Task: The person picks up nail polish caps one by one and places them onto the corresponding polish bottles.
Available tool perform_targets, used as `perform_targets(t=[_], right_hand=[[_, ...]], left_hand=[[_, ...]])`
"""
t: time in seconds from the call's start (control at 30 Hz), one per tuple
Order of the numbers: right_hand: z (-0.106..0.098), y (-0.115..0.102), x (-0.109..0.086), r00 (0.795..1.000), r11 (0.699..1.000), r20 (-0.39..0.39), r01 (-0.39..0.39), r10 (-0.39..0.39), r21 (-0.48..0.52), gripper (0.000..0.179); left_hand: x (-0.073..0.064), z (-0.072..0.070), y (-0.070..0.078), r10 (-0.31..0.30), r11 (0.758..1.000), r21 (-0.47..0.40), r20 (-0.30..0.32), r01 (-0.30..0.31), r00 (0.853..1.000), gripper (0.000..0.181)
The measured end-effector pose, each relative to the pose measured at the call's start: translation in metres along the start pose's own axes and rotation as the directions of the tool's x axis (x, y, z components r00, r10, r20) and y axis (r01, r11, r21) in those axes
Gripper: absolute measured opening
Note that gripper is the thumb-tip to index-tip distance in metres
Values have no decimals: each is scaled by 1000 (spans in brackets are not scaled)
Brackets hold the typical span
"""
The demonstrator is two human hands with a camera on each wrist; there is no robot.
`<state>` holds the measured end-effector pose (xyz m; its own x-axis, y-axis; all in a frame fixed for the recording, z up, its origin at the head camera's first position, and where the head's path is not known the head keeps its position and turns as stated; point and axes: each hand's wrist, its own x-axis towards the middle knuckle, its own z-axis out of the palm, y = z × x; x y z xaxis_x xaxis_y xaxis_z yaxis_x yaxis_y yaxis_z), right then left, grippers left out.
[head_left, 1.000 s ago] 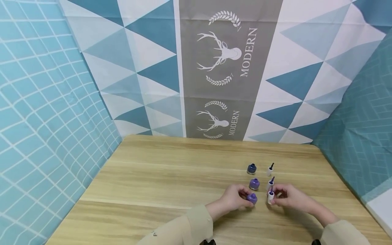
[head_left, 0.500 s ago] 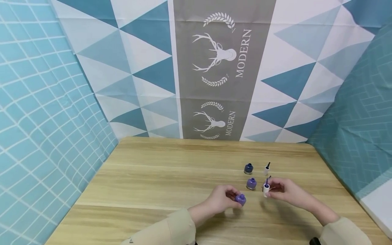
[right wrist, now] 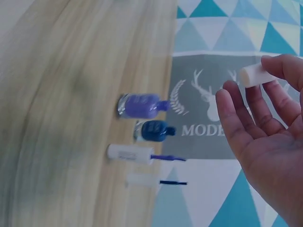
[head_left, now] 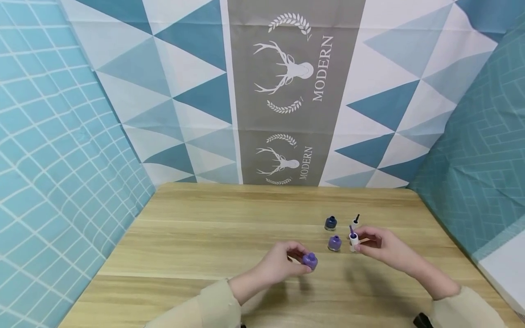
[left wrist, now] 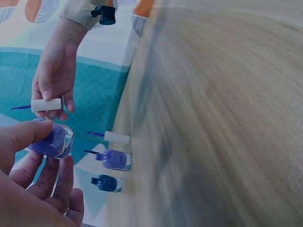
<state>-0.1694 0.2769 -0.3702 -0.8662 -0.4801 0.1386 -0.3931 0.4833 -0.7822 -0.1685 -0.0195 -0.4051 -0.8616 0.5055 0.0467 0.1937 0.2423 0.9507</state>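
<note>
My left hand (head_left: 276, 262) pinches a small open bottle of purple nail polish (head_left: 310, 261) between thumb and fingers, raised above the table. To its right, my right hand (head_left: 381, 248) pinches a white nail polish cap (head_left: 354, 240), its purple brush pointing up; this cap is also off the table. A second purple nail polish bottle (right wrist: 139, 106) and a dark blue nail polish bottle (head_left: 330, 223) stand uncapped on the wood. Beside them, a white cap with a purple brush (right wrist: 130, 153) and a white cap with a dark brush (right wrist: 141, 179) stand brush up.
The wooden table (head_left: 197, 241) reaches back to a patterned cloth wall (head_left: 279, 91). Blue gridded cloth (head_left: 61, 150) hangs on the left and teal cloth (head_left: 480, 150) on the right. A white surface (head_left: 506, 269) lies at the right edge.
My left hand has lifted the purple bottle and moved it left. My right hand has raised the white cap from beside the other purple-brushed cap. The bottles and caps on the table stay put.
</note>
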Motion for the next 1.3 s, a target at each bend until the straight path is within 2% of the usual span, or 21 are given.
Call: perform_targets(t=[0.33, 0.5, 0.73, 0.97, 1.1, 1.2, 1.3], right_hand=[[-2, -31, 3, 998, 997, -5, 70, -70, 10, 33], [-1, -49, 7, 992, 993, -49, 114, -115, -22, 31], [-4, -74, 12, 955, 954, -100, 262, -278, -147, 29], [-10, -92, 19, 935, 932, -150, 286, -322, -221, 32], [-12, -98, 23, 923, 925, -169, 304, -346, -230, 32], [-13, -103, 25, 920, 923, -181, 302, -348, -237, 31], [-13, -106, 26, 920, 924, -190, 295, -344, -245, 30]], left_hand=[[-17, -24, 21, 44, 995, 91, 28, -46, 999, 29], [-24, -35, 29, 59, 993, 104, 34, -63, 998, 28], [-30, -47, 42, 95, 987, 130, 29, -98, 995, 27], [-32, -55, 50, 121, 985, 120, 21, -123, 992, 28], [-32, -56, 52, 101, 992, 83, -6, -100, 995, 28], [-31, -55, 53, 85, 995, 48, -60, -82, 995, 28], [-28, -52, 53, 86, 996, 15, -126, -85, 988, 29]])
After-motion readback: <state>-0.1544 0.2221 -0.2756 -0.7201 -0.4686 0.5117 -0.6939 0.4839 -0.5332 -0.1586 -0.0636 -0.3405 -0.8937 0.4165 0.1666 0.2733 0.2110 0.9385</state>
